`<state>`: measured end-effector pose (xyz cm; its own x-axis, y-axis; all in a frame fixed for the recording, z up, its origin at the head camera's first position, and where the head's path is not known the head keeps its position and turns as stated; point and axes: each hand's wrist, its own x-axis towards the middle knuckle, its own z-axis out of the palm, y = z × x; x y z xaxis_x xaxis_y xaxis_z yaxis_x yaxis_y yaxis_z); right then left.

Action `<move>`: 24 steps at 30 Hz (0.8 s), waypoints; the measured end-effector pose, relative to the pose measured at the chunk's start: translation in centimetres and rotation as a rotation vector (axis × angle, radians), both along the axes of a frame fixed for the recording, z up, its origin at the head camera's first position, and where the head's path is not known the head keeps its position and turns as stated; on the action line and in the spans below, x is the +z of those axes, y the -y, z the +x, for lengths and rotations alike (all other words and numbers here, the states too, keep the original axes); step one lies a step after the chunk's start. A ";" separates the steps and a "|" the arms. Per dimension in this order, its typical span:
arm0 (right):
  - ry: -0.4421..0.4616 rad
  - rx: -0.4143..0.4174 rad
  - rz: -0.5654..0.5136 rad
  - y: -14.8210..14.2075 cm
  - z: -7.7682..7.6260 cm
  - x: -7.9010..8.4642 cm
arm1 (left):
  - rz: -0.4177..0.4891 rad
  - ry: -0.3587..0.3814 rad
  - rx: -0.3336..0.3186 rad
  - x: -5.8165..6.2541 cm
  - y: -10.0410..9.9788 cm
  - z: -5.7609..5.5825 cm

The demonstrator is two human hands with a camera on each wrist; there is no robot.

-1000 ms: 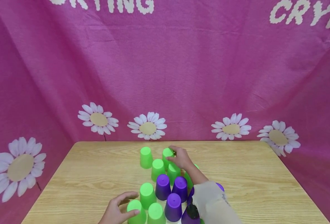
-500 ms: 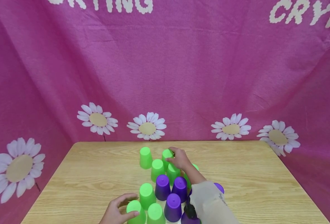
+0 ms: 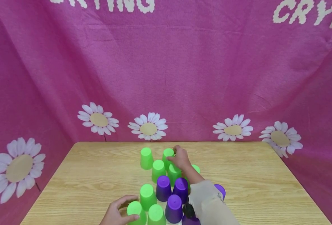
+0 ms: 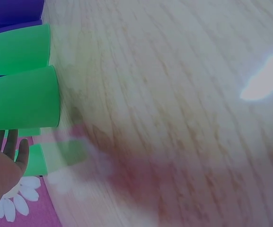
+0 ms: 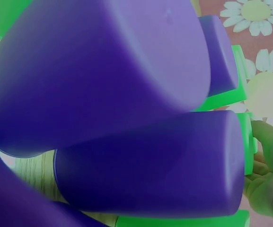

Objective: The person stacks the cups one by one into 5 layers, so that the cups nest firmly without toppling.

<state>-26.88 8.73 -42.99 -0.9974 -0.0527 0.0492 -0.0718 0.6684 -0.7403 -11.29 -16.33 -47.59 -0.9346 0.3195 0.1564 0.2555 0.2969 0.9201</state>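
Observation:
Upside-down green and purple plastic cups stand in a cluster on the wooden table. At the near left, my left hand point(image 3: 117, 211) curves round a green cup point(image 3: 136, 212), thumb across its front and fingers behind it. The left wrist view shows those fingers right at a green cup point(image 4: 22, 99). Reaching over the cluster, my right hand point(image 3: 181, 158) is at a green cup point(image 3: 168, 155) in the back row, thumb near its front side and fingers raised off its right. Purple cups point(image 5: 150, 165) cover part of this in the right wrist view.
Purple cups point(image 3: 163, 187) stand mid-cluster, with another purple cup point(image 3: 220, 190) partly behind the right sleeve point(image 3: 211, 201). A green cup point(image 3: 146, 158) stands at the back left. The wooden table point(image 3: 78, 181) ends at a pink flowered cloth point(image 3: 182, 78).
The right hand's fingers have spread and shifted slightly right, off the top edge of the back green cup, and the sleeve has moved slightly left. The left hand stays put.

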 end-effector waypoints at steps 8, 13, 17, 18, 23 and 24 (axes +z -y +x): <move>-0.089 0.027 -0.041 -0.4 -2.8 -3.8 | -0.084 0.115 0.029 0.0 0.3 0.4; -0.123 0.099 -0.034 -1.1 -7.6 -10.8 | -0.099 0.132 0.032 -0.4 0.4 0.4; -0.143 0.103 0.010 -1.0 -8.5 -12.6 | -0.111 0.084 0.023 -0.6 0.5 0.4; -0.172 0.112 0.026 -0.9 -8.3 -12.4 | -0.118 0.078 0.025 -0.6 0.6 0.3; -0.079 0.157 -0.027 0.0 -3.6 -5.7 | -0.162 0.081 0.054 -0.3 0.9 0.1; -0.054 0.169 -0.034 0.2 -2.6 -4.1 | -0.164 0.088 0.065 -0.2 0.9 0.1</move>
